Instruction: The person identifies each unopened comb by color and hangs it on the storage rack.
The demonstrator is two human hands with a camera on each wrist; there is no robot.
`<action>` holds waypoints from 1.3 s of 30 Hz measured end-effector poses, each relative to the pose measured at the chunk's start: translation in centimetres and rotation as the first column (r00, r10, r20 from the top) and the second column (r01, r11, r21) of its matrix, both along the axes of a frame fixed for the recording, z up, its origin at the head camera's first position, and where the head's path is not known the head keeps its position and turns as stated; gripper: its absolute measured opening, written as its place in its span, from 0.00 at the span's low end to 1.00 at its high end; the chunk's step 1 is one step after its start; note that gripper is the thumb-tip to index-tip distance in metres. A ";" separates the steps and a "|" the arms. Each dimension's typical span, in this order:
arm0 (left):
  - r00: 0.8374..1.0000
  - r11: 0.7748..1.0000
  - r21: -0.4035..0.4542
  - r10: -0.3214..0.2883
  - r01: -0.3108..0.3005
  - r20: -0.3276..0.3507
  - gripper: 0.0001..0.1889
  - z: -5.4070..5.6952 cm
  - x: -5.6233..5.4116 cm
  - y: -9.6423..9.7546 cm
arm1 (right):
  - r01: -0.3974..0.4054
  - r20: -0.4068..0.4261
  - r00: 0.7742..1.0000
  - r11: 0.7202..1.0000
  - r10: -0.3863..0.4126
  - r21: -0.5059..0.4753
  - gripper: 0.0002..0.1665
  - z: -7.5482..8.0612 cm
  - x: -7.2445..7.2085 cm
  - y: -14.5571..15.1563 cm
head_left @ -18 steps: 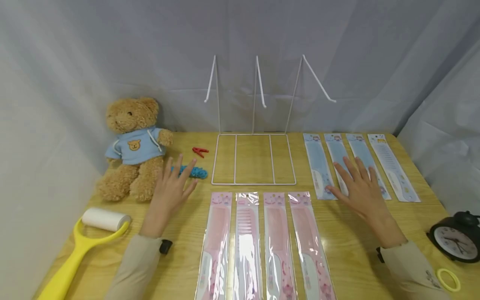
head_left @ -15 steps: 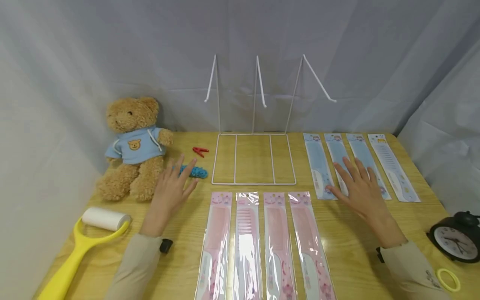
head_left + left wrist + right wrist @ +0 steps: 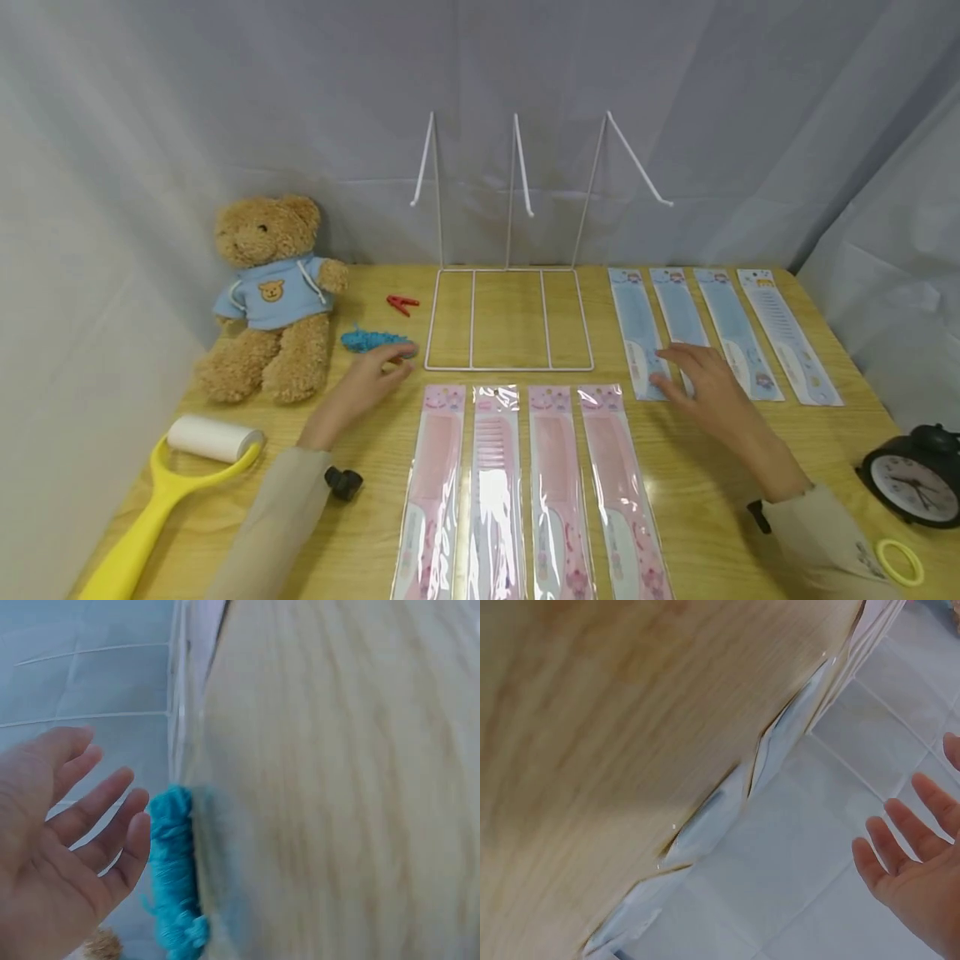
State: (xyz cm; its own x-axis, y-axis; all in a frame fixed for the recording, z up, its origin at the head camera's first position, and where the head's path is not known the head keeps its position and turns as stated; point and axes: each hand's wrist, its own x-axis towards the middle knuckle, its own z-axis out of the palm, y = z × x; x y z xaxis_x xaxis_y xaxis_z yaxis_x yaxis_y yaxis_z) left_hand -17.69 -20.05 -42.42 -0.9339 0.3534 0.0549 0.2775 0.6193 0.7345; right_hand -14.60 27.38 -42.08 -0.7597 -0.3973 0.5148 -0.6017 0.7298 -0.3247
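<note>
My left hand (image 3: 363, 387) hovers with relaxed, slightly bent fingers beside a bundle of blue yarn (image 3: 367, 339); a gap separates the two in the left wrist view, where the yarn (image 3: 172, 870) lies on the table. Over the lower ends of the packaged blue combs (image 3: 636, 333) is my right hand (image 3: 712, 392), its fingers loosely bent and holding nothing. In the right wrist view the hand (image 3: 922, 862) is apart from the blue comb packets (image 3: 709, 825). Several packaged pink combs (image 3: 551, 492) lie in a row between my forearms. Behind them stands a white wire rack (image 3: 510, 367) with three hooks.
A teddy bear (image 3: 270, 292) in a blue hoodie sits at the left, near a red clip (image 3: 402, 304). A yellow-handled lint roller (image 3: 168, 492) lies front left. At the right edge are a black alarm clock (image 3: 911, 479) and a yellow ring (image 3: 898, 562).
My left hand has swung rightward and lowered, uncovering more of the blue yarn. My right hand's spread fingers have bent and drawn back slightly from the blue combs.
</note>
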 end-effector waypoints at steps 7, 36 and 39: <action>0.999 1.000 0.011 -0.028 0.028 0.022 0.19 -1.2 -1.2 0.7 | 0.013 0.188 0.982 1.000 -0.008 -0.025 0.20 0.0 1.1 -0.6; 0.999 0.998 -0.060 -0.019 0.021 0.038 0.13 -2.2 -2.4 1.3 | 0.019 0.581 0.811 0.995 -0.071 0.096 0.39 -2.2 6.6 -4.4; 0.999 0.998 -0.065 -0.017 0.019 0.030 0.13 -2.2 -2.4 1.4 | 0.031 0.589 0.803 0.993 -0.090 0.110 0.43 -2.2 6.9 -4.8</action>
State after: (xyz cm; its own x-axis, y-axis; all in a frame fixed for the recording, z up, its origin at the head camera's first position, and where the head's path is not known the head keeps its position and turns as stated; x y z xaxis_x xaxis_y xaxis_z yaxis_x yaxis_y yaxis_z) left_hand -20.12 -18.60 -44.62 -0.9281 0.3722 0.0037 0.2681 0.6615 0.7003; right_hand -7.69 22.62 -44.24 -0.9286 -0.3626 -0.0783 -0.2680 0.8018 -0.5342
